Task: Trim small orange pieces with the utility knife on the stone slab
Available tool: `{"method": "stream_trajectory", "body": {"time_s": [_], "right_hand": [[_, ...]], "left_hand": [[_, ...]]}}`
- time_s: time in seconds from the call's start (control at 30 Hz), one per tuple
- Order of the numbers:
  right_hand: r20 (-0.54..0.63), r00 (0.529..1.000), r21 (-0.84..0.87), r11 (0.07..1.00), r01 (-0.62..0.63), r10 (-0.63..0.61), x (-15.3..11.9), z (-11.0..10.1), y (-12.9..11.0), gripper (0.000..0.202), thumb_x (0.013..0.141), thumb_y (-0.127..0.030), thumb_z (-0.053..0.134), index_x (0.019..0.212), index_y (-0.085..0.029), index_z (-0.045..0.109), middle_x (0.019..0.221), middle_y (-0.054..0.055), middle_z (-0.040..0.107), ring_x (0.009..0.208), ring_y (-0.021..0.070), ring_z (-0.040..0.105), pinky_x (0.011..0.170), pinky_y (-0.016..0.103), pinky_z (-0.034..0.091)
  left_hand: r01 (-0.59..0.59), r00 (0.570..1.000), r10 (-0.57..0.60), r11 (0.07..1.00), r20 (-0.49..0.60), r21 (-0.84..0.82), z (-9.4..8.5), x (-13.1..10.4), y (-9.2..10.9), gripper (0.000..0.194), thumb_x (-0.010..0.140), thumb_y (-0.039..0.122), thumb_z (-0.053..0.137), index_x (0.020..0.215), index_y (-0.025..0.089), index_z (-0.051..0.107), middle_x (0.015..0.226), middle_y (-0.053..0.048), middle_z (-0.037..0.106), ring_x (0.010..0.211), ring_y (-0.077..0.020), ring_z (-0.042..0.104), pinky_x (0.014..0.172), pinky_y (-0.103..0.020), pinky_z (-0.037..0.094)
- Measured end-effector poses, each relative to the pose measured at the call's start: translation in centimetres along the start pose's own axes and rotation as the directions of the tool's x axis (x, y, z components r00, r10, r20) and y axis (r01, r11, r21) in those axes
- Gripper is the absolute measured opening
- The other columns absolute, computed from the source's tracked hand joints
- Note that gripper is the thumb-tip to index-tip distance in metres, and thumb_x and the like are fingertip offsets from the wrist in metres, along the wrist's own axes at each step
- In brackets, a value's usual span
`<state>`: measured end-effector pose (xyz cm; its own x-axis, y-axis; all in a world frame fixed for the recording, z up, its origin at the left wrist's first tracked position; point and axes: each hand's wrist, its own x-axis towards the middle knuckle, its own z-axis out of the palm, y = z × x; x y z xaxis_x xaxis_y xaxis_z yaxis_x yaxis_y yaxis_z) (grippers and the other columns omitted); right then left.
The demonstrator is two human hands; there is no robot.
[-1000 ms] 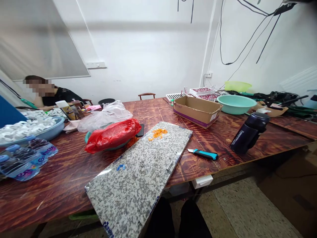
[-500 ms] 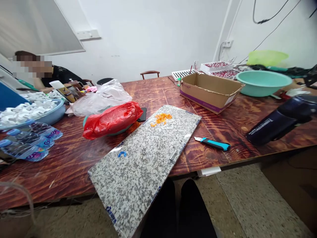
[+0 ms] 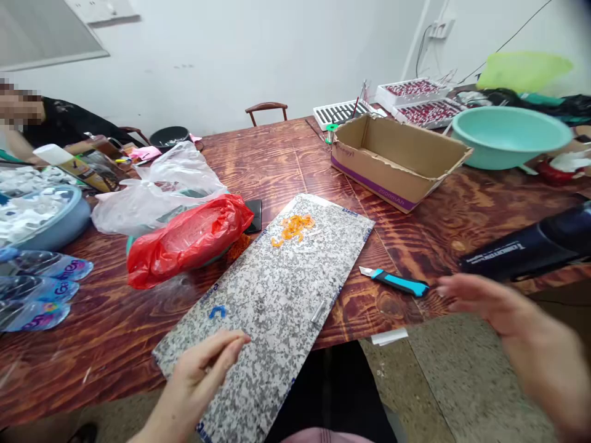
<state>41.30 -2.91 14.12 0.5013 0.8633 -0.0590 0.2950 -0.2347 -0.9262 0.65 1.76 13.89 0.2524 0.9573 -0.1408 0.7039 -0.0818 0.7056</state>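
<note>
A speckled grey stone slab lies at a slant on the wooden table. Orange plastic pieces sit on its far part beside some clear ones. Near its left edge is a blue piece, and a small metal rod rests by the right edge. My left hand is over the near left of the slab, fingertips pinched together; anything between them is too small to make out. At the right, my right hand, blurred, has its fingers stretched out, holding nothing, close to a blue and black utility knife.
Left of the slab are a red plastic bag, a black phone and water bottles. A cardboard box, a green basin and a dark flask stand right. A person sits far left.
Both my hands have come into view, the left over the slab and the right near the knife. The camera view has shifted and tilted down somewhat.
</note>
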Motion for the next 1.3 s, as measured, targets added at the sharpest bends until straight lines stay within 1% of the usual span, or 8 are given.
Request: {"method": "stream_trajectory", "body": {"time_s": [0.03,0.23,0.37,0.6,0.8,0.93,1.13,1.3], "right_hand": [[0.127,0.992,0.068,0.997,-0.033,0.025,-0.6,1.1,0.4,0.048,0.079,-0.057,0.044,0.101,-0.021,0.066,0.104,0.015,0.062,0.094,0.0259,0.057,0.082,0.037,0.043],[0.403,0.903,0.110,0.971,-0.210,0.150,-8.0,8.5,5.6,0.034,0.074,-0.044,0.057,0.098,-0.022,0.066,0.097,0.010,0.065,0.090,0.0242,0.059,0.082,0.033,0.046],[0.513,0.858,0.142,0.984,-0.105,0.018,-12.5,12.8,8.1,0.028,0.078,-0.040,0.053,0.096,-0.022,0.066,0.091,0.008,0.065,0.083,0.0199,0.060,0.076,0.027,0.048],[0.560,0.813,0.252,0.968,0.012,-0.155,-17.3,14.7,9.7,0.035,0.081,-0.039,0.049,0.106,-0.017,0.060,0.080,0.007,0.063,0.071,0.0156,0.058,0.065,0.024,0.047],[0.417,0.883,0.344,0.937,0.065,-0.215,-18.9,14.8,10.9,0.028,0.075,-0.042,0.058,0.086,-0.019,0.070,0.072,0.005,0.062,0.060,0.0139,0.055,0.055,0.021,0.046],[0.407,0.886,0.382,0.922,0.056,-0.222,-19.4,14.6,11.5,0.021,0.071,-0.037,0.063,0.077,-0.020,0.072,0.061,0.003,0.056,0.051,0.0117,0.050,0.044,0.019,0.039],[0.297,0.953,0.466,0.861,-0.203,0.063,-19.3,13.1,12.8,0.024,0.063,-0.038,0.069,0.077,-0.018,0.071,0.056,0.000,0.052,0.043,0.0087,0.044,0.040,0.020,0.037],[0.299,0.928,0.565,0.742,-0.361,0.224,-17.8,11.7,14.1,0.030,0.058,-0.039,0.073,0.079,-0.018,0.070,0.056,0.001,0.054,0.047,0.0108,0.046,0.043,0.022,0.041]], "left_hand": [[0.011,1.000,-0.010,1.000,0.029,-0.021,1.0,-0.4,-0.1,0.020,0.081,0.035,0.050,0.090,0.022,0.062,0.079,0.000,0.063,0.068,-0.0122,0.057,0.062,-0.018,0.046],[0.001,0.976,0.026,0.992,0.218,-0.126,6.9,-1.3,0.0,0.022,0.087,0.033,0.041,0.091,0.023,0.060,0.083,-0.001,0.061,0.077,-0.0131,0.056,0.069,-0.020,0.043],[-0.030,0.967,0.077,0.981,0.242,-0.191,10.3,-2.6,-0.4,0.024,0.089,0.031,0.036,0.096,0.023,0.057,0.084,-0.002,0.058,0.079,-0.0127,0.054,0.071,-0.021,0.042],[-0.206,0.934,0.263,0.949,0.240,-0.239,14.5,-7.9,-1.1,0.024,0.089,0.030,0.034,0.093,0.021,0.056,0.084,-0.004,0.054,0.077,-0.0126,0.052,0.070,-0.022,0.042],[-0.320,0.911,0.356,0.928,0.207,-0.188,15.5,-9.9,-1.0,0.025,0.089,0.030,0.035,0.085,0.019,0.057,0.076,-0.004,0.053,0.071,-0.0117,0.049,0.064,-0.021,0.040],[-0.321,0.917,0.343,0.938,0.206,-0.132,15.5,-10.7,-1.1,0.029,0.088,0.033,0.036,0.078,0.018,0.058,0.071,-0.003,0.054,0.066,-0.0105,0.049,0.060,-0.019,0.038],[-0.225,0.939,0.229,0.973,0.257,-0.046,13.1,-12.2,-2.5,0.029,0.089,0.031,0.034,0.083,0.020,0.059,0.074,-0.001,0.059,0.068,-0.0094,0.052,0.064,-0.018,0.037],[-0.164,0.952,0.156,0.986,0.263,0.009,11.3,-13.6,-4.1,0.028,0.088,0.034,0.037,0.082,0.021,0.062,0.074,-0.001,0.061,0.069,-0.0098,0.054,0.064,-0.018,0.038]]}}
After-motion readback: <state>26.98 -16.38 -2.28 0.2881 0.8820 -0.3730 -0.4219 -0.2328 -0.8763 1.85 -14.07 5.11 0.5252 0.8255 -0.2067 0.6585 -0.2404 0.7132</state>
